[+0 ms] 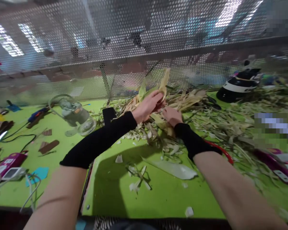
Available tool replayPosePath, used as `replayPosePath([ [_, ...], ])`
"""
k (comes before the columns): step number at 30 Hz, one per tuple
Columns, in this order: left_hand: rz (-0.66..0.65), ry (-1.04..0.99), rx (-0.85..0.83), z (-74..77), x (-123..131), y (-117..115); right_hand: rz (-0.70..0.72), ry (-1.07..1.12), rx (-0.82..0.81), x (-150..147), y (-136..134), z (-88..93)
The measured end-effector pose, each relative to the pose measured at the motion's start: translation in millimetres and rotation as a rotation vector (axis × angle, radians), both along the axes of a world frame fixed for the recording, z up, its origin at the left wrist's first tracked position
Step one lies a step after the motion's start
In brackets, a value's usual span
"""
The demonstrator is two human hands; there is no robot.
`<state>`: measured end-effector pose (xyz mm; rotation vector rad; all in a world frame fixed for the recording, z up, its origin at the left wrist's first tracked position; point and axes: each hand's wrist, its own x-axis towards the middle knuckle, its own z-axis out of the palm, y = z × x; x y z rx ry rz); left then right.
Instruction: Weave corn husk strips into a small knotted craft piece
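My left hand (pixel 151 104) is closed around a pale, dried corn husk (pixel 166 80), whose strip sticks up above the fingers. Just right of it and slightly lower, my right hand (pixel 173 115) has its fingers curled together at the husks; its fingertips are partly hidden, and it seems to pinch a piece of husk. Behind and around both hands lies a heap of husk strips (pixel 188 99). Nearer to me, one broad pale husk (pixel 175 169) rests flat on the green table (pixel 144 204), with small scraps (pixel 139 179) beside it.
A clear glass jug (pixel 73 111) stands left of the heap, near a black rectangular object (pixel 109 115). Further left are a blue glue gun (pixel 38 115), cables and a purple power strip (pixel 12 163). A red curved handle (pixel 222 150) shows beside my right forearm. Perforated metal mesh (pixel 124 41) closes the back.
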<state>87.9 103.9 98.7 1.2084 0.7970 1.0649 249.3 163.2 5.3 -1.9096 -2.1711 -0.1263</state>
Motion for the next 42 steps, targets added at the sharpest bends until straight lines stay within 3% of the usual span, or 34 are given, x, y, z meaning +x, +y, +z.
replayPosePath([
  [2, -0.063, 0.013, -0.002, 12.8, -17, -14, -0.025, 0.081, -0.035, -1, 0, 13.8],
  [4, -0.055, 0.111, -0.014, 14.1, -34, -27, 0.019, 0.165, -0.034, -6, -10, 34.1],
  [8, -0.106, 0.257, 0.010, -6.5, -52, -48, 0.165, 0.365, 0.036, -23, -69, 72.8],
  [10, -0.164, 0.297, 0.073, -16.3, -55, -58, 0.363, 0.693, -0.123, -34, -103, 81.7],
  [13, -0.270, 0.385, 0.198, -23.0, -55, -71, 0.367, 1.035, -0.110, -47, -133, 78.6],
  [17, -0.463, 0.516, 0.296, -26.5, -61, -81, 0.297, 1.291, -0.044, -47, -135, 65.5],
  [25, -0.567, 0.526, 0.265, -32.5, -71, -82, 0.100, 1.408, -0.071, -43, -138, 70.5],
  [34, -0.652, 0.580, 0.235, -34.9, -69, -81, 0.079, 1.496, 0.002, -29, -137, 78.6],
  [42, -0.561, 0.445, 0.227, -38.1, -50, -76, 0.146, 1.342, 0.064, -24, -151, 71.2],
])
